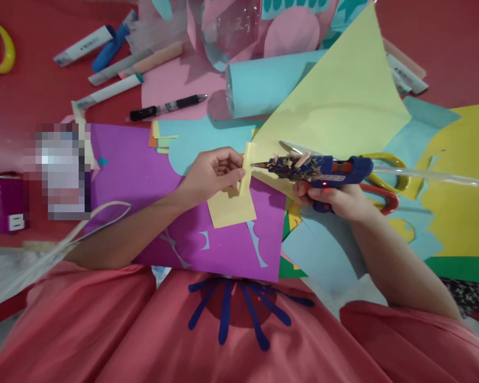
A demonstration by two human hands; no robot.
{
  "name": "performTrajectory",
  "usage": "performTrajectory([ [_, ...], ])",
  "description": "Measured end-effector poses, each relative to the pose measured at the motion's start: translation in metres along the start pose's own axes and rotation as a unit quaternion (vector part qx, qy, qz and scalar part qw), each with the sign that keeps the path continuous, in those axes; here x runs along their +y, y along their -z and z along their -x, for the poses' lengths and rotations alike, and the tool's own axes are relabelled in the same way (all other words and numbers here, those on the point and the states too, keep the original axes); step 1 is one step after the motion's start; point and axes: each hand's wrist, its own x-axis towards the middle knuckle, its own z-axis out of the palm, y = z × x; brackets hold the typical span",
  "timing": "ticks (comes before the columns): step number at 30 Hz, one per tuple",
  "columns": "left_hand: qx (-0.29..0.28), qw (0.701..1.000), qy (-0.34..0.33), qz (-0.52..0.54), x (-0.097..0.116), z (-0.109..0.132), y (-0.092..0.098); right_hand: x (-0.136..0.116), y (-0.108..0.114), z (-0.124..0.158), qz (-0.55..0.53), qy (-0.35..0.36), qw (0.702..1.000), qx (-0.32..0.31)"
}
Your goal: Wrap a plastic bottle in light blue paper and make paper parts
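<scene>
My left hand [219, 173] pinches a narrow folded strip of yellow paper [246, 170] between thumb and fingers. Wrapped round the handle of a blue hot glue gun [323, 170] is my right hand [335, 199]. The gun's nozzle points left, with its tip at or very close to the strip's right edge; I cannot tell whether they touch. A red light glows on the gun, and a clear glue stick [435, 176] sticks out of its back. Below the strip, a small yellow paper piece [232, 210] lies over a purple sheet [143, 159].
Scissors [397, 197] with yellow and red handles lie partly behind the gun. A blue paper-covered cylinder [271, 85], a large pale yellow sheet [335, 96], a black pen [167, 107] and several markers [112, 90] lie farther back. A white cord [83, 223] crosses my left forearm.
</scene>
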Motion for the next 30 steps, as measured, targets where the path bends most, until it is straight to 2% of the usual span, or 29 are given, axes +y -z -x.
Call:
performTrajectory([
  [4, -0.006, 1.0, 0.005, -0.001, 0.002, 0.0, 0.0, 0.0, 0.0, 0.001, 0.001, 0.001, 1.0, -0.004],
  [11, -0.017, 1.0, 0.01, -0.018, 0.002, 0.001, -0.001, -0.002, 0.0, -0.001, -0.01, 0.024, 0.999, 0.03],
  [16, -0.033, 0.999, 0.027, -0.026, 0.003, 0.001, 0.0, 0.001, 0.0, 0.002, -0.027, -0.004, 0.998, 0.057],
  [22, -0.026, 0.999, 0.021, -0.03, 0.002, 0.002, 0.001, -0.006, -0.001, -0.001, -0.055, -0.028, 0.986, 0.158],
  [26, -0.025, 0.999, 0.016, -0.024, 0.002, 0.002, 0.003, -0.023, 0.011, 0.004, -0.108, -0.055, 0.969, 0.216],
  [30, -0.024, 0.999, 0.014, -0.025, 0.001, 0.001, 0.004, -0.031, 0.039, 0.032, -0.068, -0.071, 0.929, 0.356],
])
